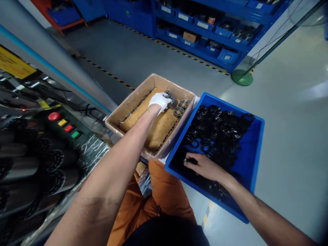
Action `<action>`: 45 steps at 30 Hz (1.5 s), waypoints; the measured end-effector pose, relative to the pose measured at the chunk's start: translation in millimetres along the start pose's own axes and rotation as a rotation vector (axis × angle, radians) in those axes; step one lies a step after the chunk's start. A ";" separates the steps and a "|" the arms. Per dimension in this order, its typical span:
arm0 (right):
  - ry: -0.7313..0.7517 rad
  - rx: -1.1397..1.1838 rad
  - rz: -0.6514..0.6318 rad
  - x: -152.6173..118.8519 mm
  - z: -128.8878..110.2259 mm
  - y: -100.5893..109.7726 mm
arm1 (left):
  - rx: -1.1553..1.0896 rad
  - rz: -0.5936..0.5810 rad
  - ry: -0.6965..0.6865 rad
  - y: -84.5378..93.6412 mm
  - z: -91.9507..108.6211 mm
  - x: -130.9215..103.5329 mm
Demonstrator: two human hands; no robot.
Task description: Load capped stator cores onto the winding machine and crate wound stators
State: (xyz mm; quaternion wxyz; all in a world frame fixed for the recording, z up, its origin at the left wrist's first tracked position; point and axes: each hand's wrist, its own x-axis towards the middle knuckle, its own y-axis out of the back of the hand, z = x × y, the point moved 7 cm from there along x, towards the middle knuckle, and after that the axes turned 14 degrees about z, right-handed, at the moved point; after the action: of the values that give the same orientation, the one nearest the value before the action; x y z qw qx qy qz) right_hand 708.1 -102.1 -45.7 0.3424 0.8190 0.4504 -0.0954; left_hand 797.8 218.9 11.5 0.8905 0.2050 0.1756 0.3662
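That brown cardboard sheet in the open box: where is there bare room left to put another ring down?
The brown cardboard sheet is bare from its middle to its near end. Only the far corner is crowded: small grey metal rings cluster beside the white-gloved left hand, which is on another ring. The blue plastic bin is bare along its right side.

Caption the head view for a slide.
Gloved left hand sets a ring in the lined box; bare right hand reaches into the blue bin of black rings.
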 end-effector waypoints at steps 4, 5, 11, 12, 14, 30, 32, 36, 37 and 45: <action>-0.092 0.217 0.036 1.1 4.6 16.2 | -0.362 -0.075 0.127 31.0 8.4 -50.5; -0.107 0.264 0.051 1.6 4.5 19.4 | -0.477 -0.115 0.144 40.2 14.9 -66.5; -0.035 0.455 0.217 -7.8 -16.2 38.3 | -1.012 -0.201 0.233 96.1 20.9 -173.3; 0.002 0.474 0.246 -15.0 -23.2 39.4 | -1.004 -0.166 0.206 105.0 11.7 -190.8; 0.079 0.502 0.267 -35.2 -39.9 35.2 | -1.004 -0.156 0.165 117.7 -12.1 -227.8; 0.895 0.359 0.314 -147.8 -231.6 -88.5 | -1.023 0.097 0.352 157.0 -102.1 -405.7; 0.959 0.280 0.351 -153.8 -234.4 -91.2 | -0.982 0.149 0.235 171.7 -103.4 -408.8; 1.030 0.156 0.372 -164.9 -239.4 -94.6 | -0.971 0.160 0.108 186.8 -105.6 -415.6; 1.031 0.143 0.381 -167.1 -240.5 -94.3 | -0.985 0.150 0.112 187.3 -106.5 -417.1; 0.932 0.077 0.451 -178.5 -242.2 -95.2 | -0.941 0.159 0.113 188.0 -102.4 -419.1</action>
State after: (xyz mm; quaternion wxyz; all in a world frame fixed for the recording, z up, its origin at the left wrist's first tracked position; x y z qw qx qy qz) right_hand 492.0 -31.3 173.1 0.0870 0.8632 0.3636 0.3391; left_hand 360.5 61.4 84.9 0.8449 -0.2279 0.0226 0.4834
